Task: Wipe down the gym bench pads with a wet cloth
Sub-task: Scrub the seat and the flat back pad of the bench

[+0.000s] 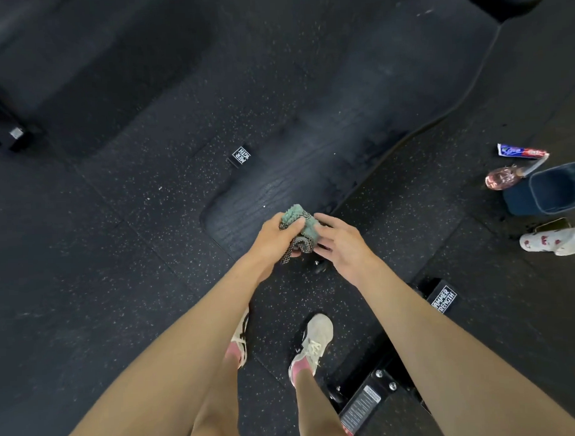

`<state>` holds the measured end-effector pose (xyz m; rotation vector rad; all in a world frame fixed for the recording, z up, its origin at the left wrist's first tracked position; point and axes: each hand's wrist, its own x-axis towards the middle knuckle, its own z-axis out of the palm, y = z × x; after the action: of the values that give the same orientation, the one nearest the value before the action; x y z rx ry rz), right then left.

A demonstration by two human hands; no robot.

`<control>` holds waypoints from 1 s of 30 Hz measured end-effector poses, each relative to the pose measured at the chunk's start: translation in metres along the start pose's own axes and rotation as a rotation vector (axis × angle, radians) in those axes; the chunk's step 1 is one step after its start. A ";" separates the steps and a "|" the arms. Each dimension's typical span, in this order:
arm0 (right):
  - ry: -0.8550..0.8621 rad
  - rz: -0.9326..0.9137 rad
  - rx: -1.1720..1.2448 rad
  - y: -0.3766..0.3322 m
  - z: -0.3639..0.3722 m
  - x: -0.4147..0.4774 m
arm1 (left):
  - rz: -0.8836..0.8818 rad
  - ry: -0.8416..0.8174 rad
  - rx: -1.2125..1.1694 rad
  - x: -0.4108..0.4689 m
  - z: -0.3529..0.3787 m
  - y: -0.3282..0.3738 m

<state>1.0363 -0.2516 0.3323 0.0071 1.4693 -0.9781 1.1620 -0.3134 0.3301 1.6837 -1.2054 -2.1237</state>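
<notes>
Cloth (302,222) — gripped bunched in my left hand (275,239) just above the pad (278,188), right hand (344,245) loose beside it — soft, limp, likely damp, so I'd grab the wad whole.

One wide-angle head-worn view looks steeply down from a standing person, close above the bench pad (310,171), taking in shoes (311,342) and rubber floor (85,257) below.
</notes>
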 end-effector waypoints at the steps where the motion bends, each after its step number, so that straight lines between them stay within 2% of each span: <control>1: -0.005 -0.027 0.007 -0.004 0.002 -0.001 | -0.017 -0.016 -0.026 -0.002 0.000 0.004; 8: -0.036 -0.120 0.026 -0.017 0.002 -0.005 | -0.146 -0.104 -0.340 -0.003 -0.006 0.020; 12: -0.050 -0.226 -0.246 -0.018 -0.004 -0.006 | -0.153 -0.081 -0.343 -0.002 -0.005 0.024; 16: -0.112 -0.281 -0.410 -0.010 -0.010 -0.003 | -0.183 -0.103 -0.376 -0.001 -0.003 0.023; 18: -0.076 -0.335 -0.447 -0.008 -0.012 0.000 | -0.185 -0.127 -0.359 0.001 -0.002 0.023; 20: -0.032 -0.351 -0.381 -0.009 -0.013 0.001 | -0.161 -0.145 -0.301 0.001 0.001 0.022; 22: -0.002 -0.324 -0.309 -0.012 -0.016 0.002 | -0.136 -0.145 -0.220 0.001 0.004 0.021; 25: 0.067 -0.295 -0.326 -0.016 -0.023 0.005 | -0.120 -0.150 -0.163 0.003 0.006 0.021; 30: 0.154 -0.156 -0.219 -0.022 -0.035 0.010 | -0.035 -0.064 -0.067 0.007 0.005 0.028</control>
<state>0.9940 -0.2521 0.3301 -0.1975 1.7334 -0.9536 1.1460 -0.3331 0.3439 1.6318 -1.1157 -2.2287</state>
